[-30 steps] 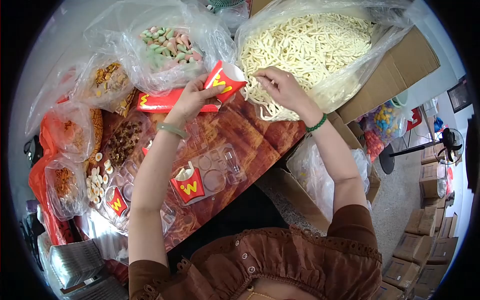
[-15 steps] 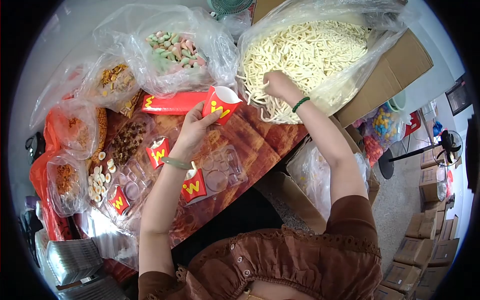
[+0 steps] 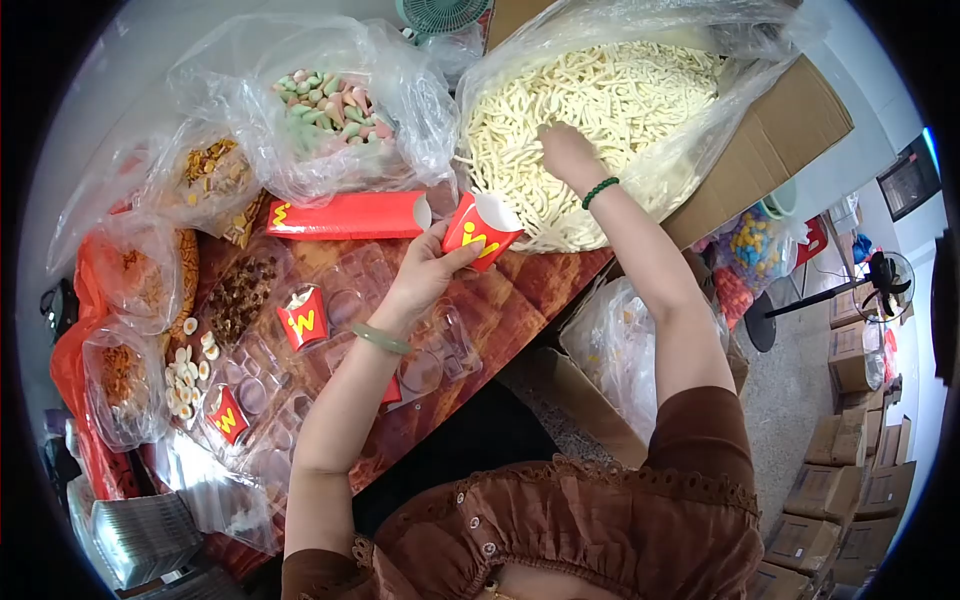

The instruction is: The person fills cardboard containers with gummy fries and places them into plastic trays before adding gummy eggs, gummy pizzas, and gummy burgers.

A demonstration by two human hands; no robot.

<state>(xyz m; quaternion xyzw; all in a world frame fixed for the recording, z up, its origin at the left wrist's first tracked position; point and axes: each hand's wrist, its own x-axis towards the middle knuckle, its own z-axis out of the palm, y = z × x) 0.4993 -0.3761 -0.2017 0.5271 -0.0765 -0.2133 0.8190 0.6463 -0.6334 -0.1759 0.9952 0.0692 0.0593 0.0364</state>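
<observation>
My left hand grips a red fries carton with a yellow mark, its white mouth tilted toward the upper right. Just right of it, a big clear bag holds a heap of thin cream-coloured sticks. The curled fingers of my right hand are closed among these sticks; the fingertips are partly hidden. Behind my left hand lies a row of nested flat red cartons. Filled small red cartons stand in clear plastic trays, one at the centre and one farther left. Another is mostly hidden behind my left forearm.
A clear bag of pink and green candies stands at the back. Along the left are bags of orange pieces, egg-like candies and brown candies. A cardboard box stands below my right arm; a fan is at right.
My left hand has moved right with the carton, nearer the bag of sticks. My right hand has shifted slightly within the heap. The whole view has moved a little.
</observation>
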